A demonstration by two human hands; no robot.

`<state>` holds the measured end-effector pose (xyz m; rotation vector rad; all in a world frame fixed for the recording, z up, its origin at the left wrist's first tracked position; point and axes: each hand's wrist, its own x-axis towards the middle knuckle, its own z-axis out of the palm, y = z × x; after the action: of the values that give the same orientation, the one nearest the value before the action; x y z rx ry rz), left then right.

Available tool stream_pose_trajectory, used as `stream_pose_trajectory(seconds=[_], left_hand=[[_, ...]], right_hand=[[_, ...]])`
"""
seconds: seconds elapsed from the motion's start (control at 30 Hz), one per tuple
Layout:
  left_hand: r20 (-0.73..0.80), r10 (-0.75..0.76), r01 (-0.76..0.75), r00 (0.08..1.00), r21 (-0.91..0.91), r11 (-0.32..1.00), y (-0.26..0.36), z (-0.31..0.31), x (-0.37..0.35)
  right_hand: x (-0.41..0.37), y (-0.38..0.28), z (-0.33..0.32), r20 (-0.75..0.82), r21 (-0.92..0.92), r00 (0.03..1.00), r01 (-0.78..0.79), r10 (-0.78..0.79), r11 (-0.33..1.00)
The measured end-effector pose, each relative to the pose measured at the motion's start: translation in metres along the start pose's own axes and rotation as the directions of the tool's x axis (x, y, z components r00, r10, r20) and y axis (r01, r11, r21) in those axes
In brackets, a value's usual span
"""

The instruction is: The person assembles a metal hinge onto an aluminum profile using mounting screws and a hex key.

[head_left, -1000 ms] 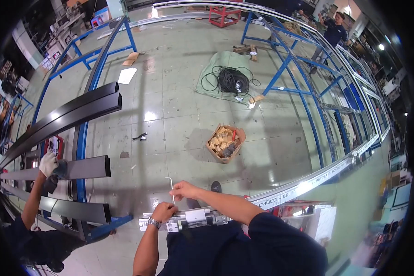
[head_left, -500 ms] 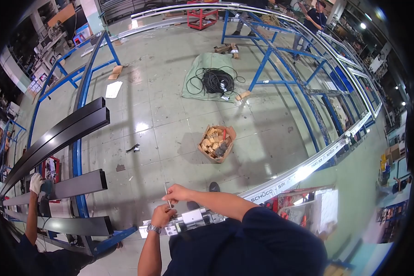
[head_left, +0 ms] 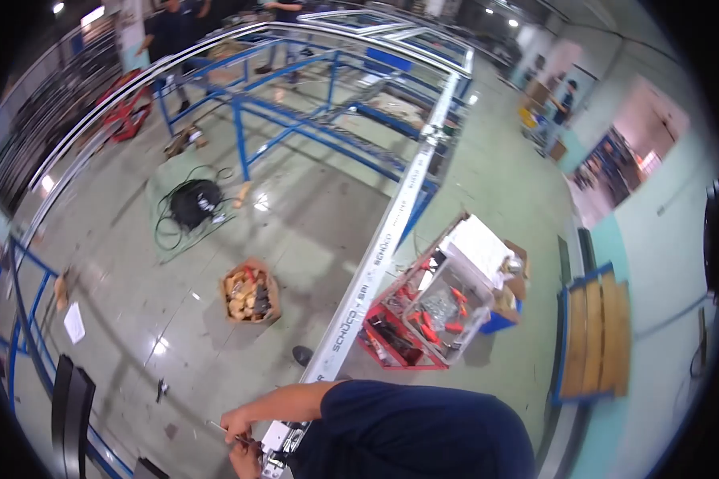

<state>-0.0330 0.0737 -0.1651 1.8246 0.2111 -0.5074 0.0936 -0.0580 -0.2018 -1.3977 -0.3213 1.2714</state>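
The view has swung right: the long rail [head_left: 379, 255] now runs up the middle, with the red cart [head_left: 415, 319] beside it. The work has not moved. At the rail's near end the right hand [head_left: 236, 418] stays pinched on a thin metal key [head_left: 218, 425]. The left hand [head_left: 246, 461] is half cut off, so I cannot tell its grip.

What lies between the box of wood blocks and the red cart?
The silver profile crosses between box and cart, seen in the head view.

The right hand [head_left: 236, 418] and left hand [head_left: 246, 461] meet at the profile [head_left: 373, 267] end.
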Motion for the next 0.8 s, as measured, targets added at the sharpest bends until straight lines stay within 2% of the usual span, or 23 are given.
stream_pose_trajectory(seconds=[0.03,0.07,0.13,0.17,0.27,0.37,0.47,0.63,0.7,0.73,0.77,0.8], left_hand=[[0.083,-0.232,0.223,0.969,0.110,0.969,-0.012,-0.010,-0.004],[0.079,-0.167,0.159,0.983,0.096,0.983,-0.004,-0.011,-0.003],[0.063,-0.040,0.036,0.997,0.058,0.998,0.009,-0.004,-0.009],[0.050,-0.056,0.055,0.997,0.030,0.998,0.010,-0.001,-0.007],[-0.006,-0.119,0.118,0.993,-0.064,0.991,0.008,0.003,-0.009],[-0.023,-0.016,0.016,1.000,0.012,1.000,0.033,0.009,-0.015],[-0.012,-0.101,0.096,0.995,-0.199,0.975,0.031,0.009,-0.011],[-0.094,-0.104,0.090,0.990,-0.144,0.985,0.038,0.013,-0.015],[-0.093,-0.065,0.060,0.994,-0.056,0.997,0.057,0.011,-0.021],[-0.032,-0.064,0.067,0.997,0.090,0.994,0.047,0.007,-0.017],[-0.015,-0.050,0.051,0.999,0.106,0.993,0.057,0.005,-0.017],[0.003,-0.036,0.036,0.999,0.121,0.992,0.036,0.005,-0.019]], right_hand=[[-0.001,0.000,0.003,0.023,0.120,1.000,-0.002,0.000,0.993],[0.001,0.002,0.003,0.053,0.233,0.999,-0.006,-0.007,0.972],[0.004,0.003,-0.004,0.046,0.158,0.999,0.003,-0.010,0.988],[0.006,0.003,-0.007,0.050,0.118,0.999,0.003,-0.009,0.993],[-0.003,-0.004,-0.006,-0.047,-0.194,0.999,0.006,-0.016,0.981],[-0.018,-0.015,-0.005,-0.010,0.024,1.000,-0.011,0.011,1.000],[-0.016,-0.005,-0.010,0.065,0.222,0.997,0.012,-0.027,0.975],[-0.005,0.010,-0.012,-0.023,0.019,0.999,0.030,-0.030,0.999],[-0.025,-0.013,-0.011,-0.008,0.030,1.000,-0.026,0.027,0.999],[-0.032,-0.019,-0.013,0.041,0.141,0.999,-0.004,-0.002,0.990],[-0.032,-0.017,-0.016,0.035,0.115,0.999,0.035,-0.039,0.993],[0.005,0.028,-0.023,0.055,0.036,0.994,0.087,-0.089,0.996]])
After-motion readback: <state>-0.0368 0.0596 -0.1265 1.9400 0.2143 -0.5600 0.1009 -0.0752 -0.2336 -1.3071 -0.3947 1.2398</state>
